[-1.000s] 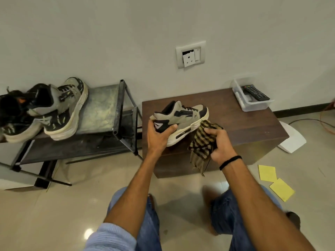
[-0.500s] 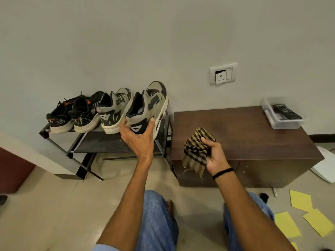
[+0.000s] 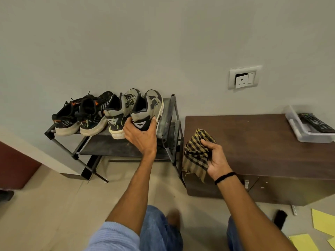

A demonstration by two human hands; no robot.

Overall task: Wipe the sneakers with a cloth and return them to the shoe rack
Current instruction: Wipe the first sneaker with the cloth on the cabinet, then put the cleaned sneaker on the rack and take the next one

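The person's left hand [image 3: 140, 134] was up at the shoe rack [image 3: 170, 124]. Its fingers and thumb were curled round the heel of a grey sneaker [image 3: 149, 107]. The thumb was on the right side of the heel and the fingers were on the left side. The sneaker was at the right end of the top shelf, with its toe pointing at the wall. The hand hid the bottom of the heel, so I could not tell if the shoe sat flat on the shelf.

Just beside it, on the left, stood the other grey sneaker [image 3: 117, 113]. The two were touching or almost touching. Further left on the same shelf were two black sneakers [image 3: 87, 115] with orange bits, side by side. All four shoes had their heels facing the person.

The right hand [image 3: 216, 160] held a checked cloth [image 3: 196, 154], yellow and black. The fingers were bent round a bunch of it, and the rest hung down loose. The hand and cloth were in front of the left end of a low brown cabinet [image 3: 253, 142], well apart from the sneakers. There was a black band [image 3: 224, 177] on that wrist.

The cabinet stood right next to the rack. At its far right end sat a clear tray [image 3: 308, 137] with a black remote [image 3: 315, 122] in it. A white socket [image 3: 243, 77] was on the wall above. Some yellow papers [image 3: 322, 223] lay on the floor at the right. The person wore jeans and a light blue sleeve [image 3: 116, 238].
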